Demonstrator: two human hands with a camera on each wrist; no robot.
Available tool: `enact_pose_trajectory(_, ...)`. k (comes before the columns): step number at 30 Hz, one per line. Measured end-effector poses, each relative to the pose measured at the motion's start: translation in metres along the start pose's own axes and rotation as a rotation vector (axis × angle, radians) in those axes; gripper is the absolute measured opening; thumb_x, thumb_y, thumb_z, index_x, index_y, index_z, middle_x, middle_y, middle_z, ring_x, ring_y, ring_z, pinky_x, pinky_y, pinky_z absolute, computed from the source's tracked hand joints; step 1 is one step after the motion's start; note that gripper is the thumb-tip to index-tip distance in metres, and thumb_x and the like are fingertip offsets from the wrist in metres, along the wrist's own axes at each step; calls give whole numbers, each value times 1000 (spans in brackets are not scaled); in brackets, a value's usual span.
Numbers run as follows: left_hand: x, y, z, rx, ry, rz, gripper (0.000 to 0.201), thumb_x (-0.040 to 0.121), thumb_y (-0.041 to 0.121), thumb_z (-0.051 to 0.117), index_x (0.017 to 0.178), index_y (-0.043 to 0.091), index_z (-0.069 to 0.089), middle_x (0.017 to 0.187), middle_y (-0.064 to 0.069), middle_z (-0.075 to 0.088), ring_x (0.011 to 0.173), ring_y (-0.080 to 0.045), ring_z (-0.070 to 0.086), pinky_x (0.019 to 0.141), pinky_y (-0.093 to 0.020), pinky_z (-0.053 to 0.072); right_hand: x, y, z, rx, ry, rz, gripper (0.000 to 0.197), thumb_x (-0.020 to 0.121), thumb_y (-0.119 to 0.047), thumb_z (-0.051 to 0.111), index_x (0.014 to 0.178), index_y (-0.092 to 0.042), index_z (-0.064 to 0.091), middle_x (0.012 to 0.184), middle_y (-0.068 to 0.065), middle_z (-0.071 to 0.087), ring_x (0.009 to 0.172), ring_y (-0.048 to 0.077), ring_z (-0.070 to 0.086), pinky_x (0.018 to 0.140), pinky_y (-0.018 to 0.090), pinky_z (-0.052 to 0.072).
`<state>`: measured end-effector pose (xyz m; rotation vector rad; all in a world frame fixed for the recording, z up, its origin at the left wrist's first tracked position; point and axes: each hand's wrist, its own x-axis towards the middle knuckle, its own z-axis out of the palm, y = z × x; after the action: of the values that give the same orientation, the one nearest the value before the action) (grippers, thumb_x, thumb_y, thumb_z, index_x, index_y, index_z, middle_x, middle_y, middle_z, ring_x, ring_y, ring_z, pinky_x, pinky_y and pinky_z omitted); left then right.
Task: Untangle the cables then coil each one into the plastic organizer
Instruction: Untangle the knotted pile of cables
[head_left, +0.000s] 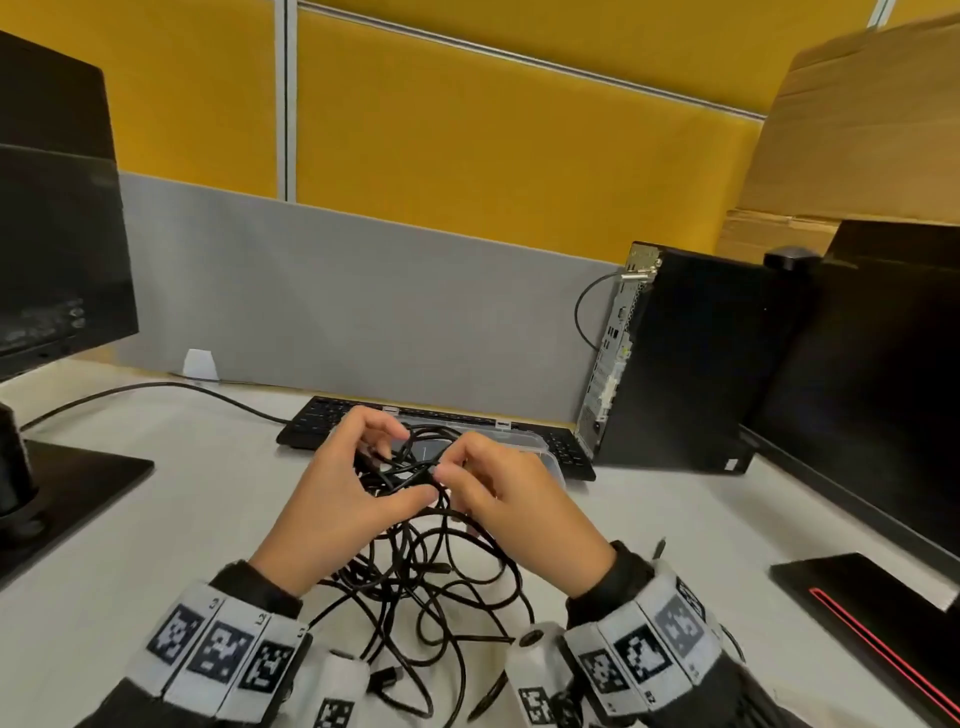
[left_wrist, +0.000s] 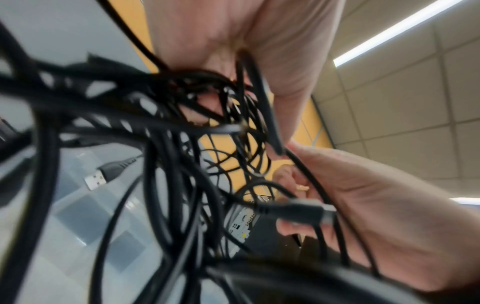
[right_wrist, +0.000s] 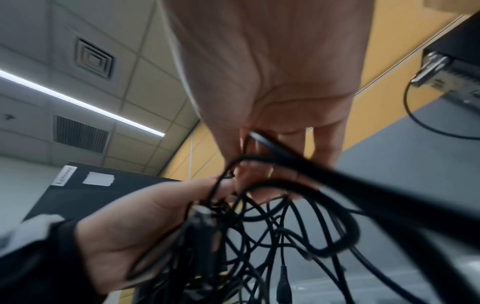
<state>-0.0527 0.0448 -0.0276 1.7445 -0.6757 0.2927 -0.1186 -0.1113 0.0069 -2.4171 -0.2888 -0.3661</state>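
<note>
Head view: left hand (head_left: 337, 499) and right hand (head_left: 511, 499) both pinch the black cable tangle (head_left: 415, 561) between them; pulling apart could tighten knots.

Head downward; wrists upward, seemingly close

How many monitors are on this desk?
2: one monitor at the far left on its stand, the other monitor at the right edge beside the computer tower. Others may sit outside view.

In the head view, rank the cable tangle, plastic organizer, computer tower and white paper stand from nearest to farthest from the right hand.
From the right hand:
1. Cable tangle, pinched in it.
2. Plastic organizer, just behind.
3. Computer tower, right rear.
4. White paper stand, far left rear.
</note>
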Motion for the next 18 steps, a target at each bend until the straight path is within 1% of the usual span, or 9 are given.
enact_pose_trajectory(2, -1, 2, -2, -75, -113, -25, 52, 54, 41, 79, 99, 41, 52, 90, 10, 52, 89, -5, 54, 79, -21, 44, 0, 8, -5, 77, 42, 1, 17, 97, -23, 47, 82, -24, 52, 58, -5, 52, 52, 5, 49, 59, 24, 42)
enact_pose_trajectory(5, -2, 3, -2, -151, -241, -50, 57, 64, 16, 81, 100, 48, 50, 103, 6, 54, 104, -1, 55, 85, -13, 44, -3, 15, -12, 62, 136, -12, 19, 98, -18, 44, 81, -19, 50, 57, -9, 43, 51, 4, 41, 56, 16, 33)
enact_pose_trajectory(6, -3, 4, -2, -149, -260, -46, 58, 69, 6, 79, 100, 47, 51, 104, 6, 55, 105, 0, 55, 87, -11, 43, -5, 16, -13, 57, 165, -18, 18, 98, -18, 44, 81, -18, 50, 60, -8, 43, 54, 6, 41, 56, 16, 32)
enact_pose_trajectory(8, -4, 5, -2, -144, -271, -47, 56, 72, -3, 74, 104, 37, 52, 101, 8, 58, 100, -5, 60, 94, -16, 45, -7, 18, -12, 58, 195, -33, 18, 99, -18, 43, 83, -19, 51, 69, -2, 51, 62, 12, 46, 60, 20, 36)
enact_pose_trajectory(11, -3, 6, -4, -147, -265, -92, 48, 72, -1, 75, 105, 26, 54, 99, 2, 65, 91, -9, 66, 95, -24, 47, -10, 22, -10, 65, 234, -53, 17, 99, -19, 43, 86, -18, 53, 74, -1, 55, 67, 14, 49, 66, 25, 40)
enact_pose_trajectory(13, -2, 6, -4, -159, -258, -119, 47, 71, 2, 77, 105, 25, 55, 94, 3, 68, 88, -10, 67, 92, -22, 48, -11, 25, -11, 78, 259, -67, 16, 99, -18, 44, 87, -16, 55, 70, -9, 53, 65, 7, 48, 61, 18, 37)
enact_pose_trajectory(15, -2, 7, -5, -152, -261, -137, 49, 71, 3, 76, 108, 27, 54, 89, 8, 69, 87, -8, 67, 87, -20, 47, -11, 26, -12, 96, 267, -59, 15, 98, -17, 44, 88, -15, 56, 67, -20, 51, 63, 0, 48, 61, 11, 36)
enact_pose_trajectory(16, -2, 7, -5, -147, -267, -144, 50, 72, 3, 76, 109, 28, 54, 88, 8, 70, 88, -7, 66, 87, -19, 44, -11, 27, -12, 102, 269, -55, 15, 98, -17, 44, 88, -15, 56, 66, -21, 51, 62, -1, 47, 61, 10, 36)
enact_pose_trajectory(18, -2, 7, -5, -136, -282, -158, 53, 73, 3, 75, 113, 29, 52, 89, 6, 71, 91, -6, 66, 90, -18, 41, -11, 29, -12, 104, 273, -51, 16, 98, -18, 44, 88, -15, 56, 67, -14, 50, 63, 1, 46, 61, 12, 36)
